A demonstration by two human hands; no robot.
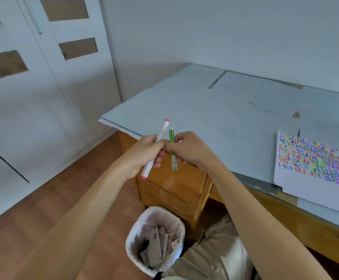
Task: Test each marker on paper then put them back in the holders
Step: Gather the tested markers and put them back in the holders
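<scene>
My left hand grips a white marker with pink ends, held slanted over the desk's left corner. My right hand grips a green striped marker with a clear cap, nearly upright, right beside the white one. The two hands touch at the fingertips. A sheet of paper covered with many coloured squiggles lies at the desk's right edge. No marker holder is in view.
The desk has a pale blue top and wooden drawers below my hands. A white waste bin with crumpled paper stands on the wooden floor under my arms. White cupboard doors fill the left.
</scene>
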